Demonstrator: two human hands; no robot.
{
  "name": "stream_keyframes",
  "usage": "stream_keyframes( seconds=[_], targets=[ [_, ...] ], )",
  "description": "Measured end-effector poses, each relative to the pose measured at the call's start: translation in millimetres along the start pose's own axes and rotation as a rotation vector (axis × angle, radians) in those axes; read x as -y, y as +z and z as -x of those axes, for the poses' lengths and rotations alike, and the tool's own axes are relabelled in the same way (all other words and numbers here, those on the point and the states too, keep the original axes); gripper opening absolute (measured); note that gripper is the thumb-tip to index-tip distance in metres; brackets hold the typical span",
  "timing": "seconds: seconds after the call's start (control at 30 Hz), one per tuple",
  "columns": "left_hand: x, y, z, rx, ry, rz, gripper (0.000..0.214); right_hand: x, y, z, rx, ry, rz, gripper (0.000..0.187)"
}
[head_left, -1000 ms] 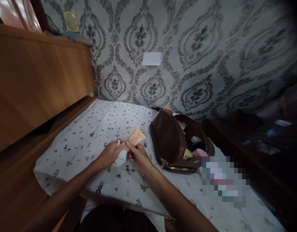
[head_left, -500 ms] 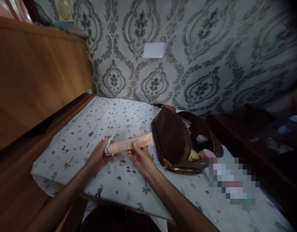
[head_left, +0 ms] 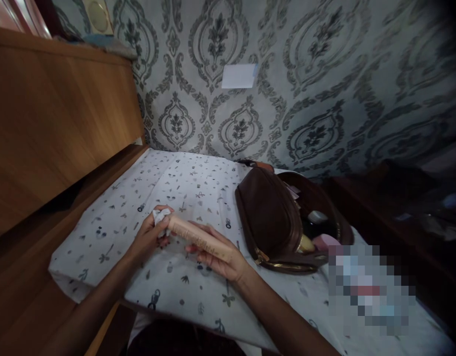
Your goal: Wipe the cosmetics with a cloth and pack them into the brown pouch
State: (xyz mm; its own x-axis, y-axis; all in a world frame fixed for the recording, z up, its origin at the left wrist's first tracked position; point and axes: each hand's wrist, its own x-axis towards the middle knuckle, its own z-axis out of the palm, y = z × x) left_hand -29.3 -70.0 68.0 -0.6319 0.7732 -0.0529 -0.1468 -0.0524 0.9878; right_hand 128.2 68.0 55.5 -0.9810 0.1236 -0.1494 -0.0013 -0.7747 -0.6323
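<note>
A peach-coloured squeeze tube (head_left: 198, 237) with small print lies across my right hand (head_left: 224, 257), whose fingers curl round it from below and behind. My left hand (head_left: 151, 232) pinches a crumpled white tissue or cloth (head_left: 161, 214) against the tube's left end, which is partly hidden by it. To the right of my hands stands a dark brown bag (head_left: 267, 217) with gold zips. Its main compartment gapes, showing a pink item (head_left: 326, 243), a yellowish item (head_left: 305, 244) and a white-capped thing (head_left: 317, 216).
Under the bag is a white printed sheet (head_left: 186, 173) over a flat surface. A wooden cabinet (head_left: 64, 109) rises at the left. The patterned wall (head_left: 176, 69) behind carries a white paper (head_left: 238, 76). A pixelated patch covers something at the lower right.
The tube has swung so its right end now points down toward me and rests along my right palm. My left hand with the white tissue or cloth has shifted slightly up and left.
</note>
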Motion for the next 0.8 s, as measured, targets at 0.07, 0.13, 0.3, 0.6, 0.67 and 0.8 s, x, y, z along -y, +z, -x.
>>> stream_keyframes(
  seconds=[0.07,0.13,0.3,0.6,0.67,0.8],
  targets=[
    [2.2,-3.0,0.8,0.007,0.051,-0.116,0.043,-1.3,-3.2,0.2,0.065,0.106,0.031,0.061],
    [4.8,-5.3,1.1,0.008,0.128,-0.22,0.043,-3.5,-6.2,1.3,0.12,0.148,0.112,0.059],
    [-1.7,-9.3,0.0,0.096,0.194,-0.407,0.053,-6.3,-6.4,5.7,0.095,0.069,0.352,0.057],
    [-12.3,-12.2,-2.8,0.109,-0.101,-0.335,0.054,-18.2,-8.0,1.0,0.084,-0.155,0.886,0.074],
    [-8.3,-10.7,-2.6,0.04,-0.129,-0.235,0.048,-19.1,-6.7,1.5,0.043,-0.217,1.013,0.072],
    [-5.1,-7.7,3.4,-0.055,-0.115,-0.166,0.04,-16.6,-1.1,3.9,0.023,-0.242,1.055,0.066]
  ],
)
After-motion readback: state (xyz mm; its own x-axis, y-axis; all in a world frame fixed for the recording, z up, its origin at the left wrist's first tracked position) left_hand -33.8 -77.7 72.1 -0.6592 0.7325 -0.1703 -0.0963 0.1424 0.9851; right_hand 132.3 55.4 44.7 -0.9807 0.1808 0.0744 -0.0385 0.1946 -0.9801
